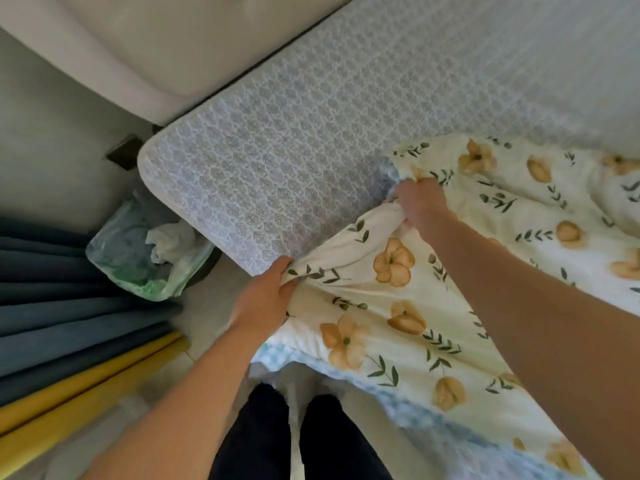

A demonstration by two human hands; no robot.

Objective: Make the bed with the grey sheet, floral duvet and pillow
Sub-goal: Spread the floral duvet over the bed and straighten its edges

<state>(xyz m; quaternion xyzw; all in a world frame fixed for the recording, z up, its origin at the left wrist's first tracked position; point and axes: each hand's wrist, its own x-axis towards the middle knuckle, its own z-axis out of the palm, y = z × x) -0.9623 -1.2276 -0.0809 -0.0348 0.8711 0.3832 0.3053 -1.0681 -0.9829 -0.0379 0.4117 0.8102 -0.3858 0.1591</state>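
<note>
Fingers (289,289) of the left hand (263,299) are curled round the edge of the floral duvet (398,299) at the mattress (277,174) side; a fold further in is pinched by the right hand (420,202), likely so the duvet can be drawn across.

1. left hand (266,292) and its forearm: bare right to the picture's edge.
2. right hand (420,202) and its forearm: bare likewise.
3. legs: plain black trousers (263,438) of smooth cloth.
</note>
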